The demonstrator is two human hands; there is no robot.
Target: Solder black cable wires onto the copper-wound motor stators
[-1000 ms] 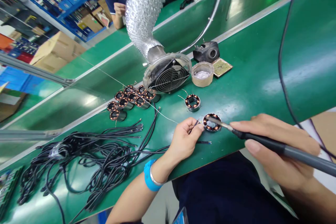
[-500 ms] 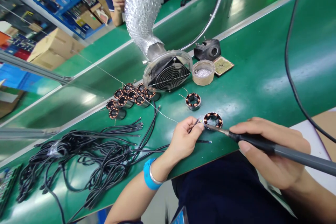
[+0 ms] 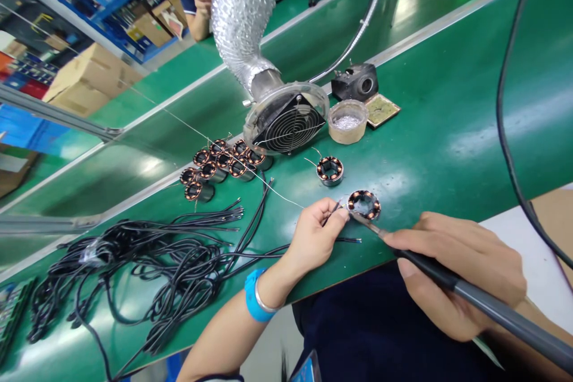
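Note:
My right hand [image 3: 465, 268] grips a soldering iron [image 3: 430, 268] by its dark handle. Its metal tip touches or lies very close to the left rim of a copper-wound motor stator [image 3: 364, 205] near the table's front edge. My left hand [image 3: 316, 233] is closed, thumb and forefinger pinching the end of a black cable [image 3: 333, 210] beside that rim. A thin strand of solder wire [image 3: 277, 192] also runs to this hand from the upper left. Just behind, a second stator [image 3: 330, 171] stands with two loose wire ends.
Several stators [image 3: 215, 168] stand grouped at left, beyond a tangle of black cables [image 3: 179, 268]. A fume extractor hood [image 3: 290, 125] hangs over the table's middle. Beside it are a round tub [image 3: 348, 122], a flat pad [image 3: 381, 111] and a black holder [image 3: 356, 82]. Another person's hand [image 3: 203, 5] shows across.
My right hand has shifted slightly down and left, and the soldering iron is tilted more steeply. My left hand stays in place beside the stator.

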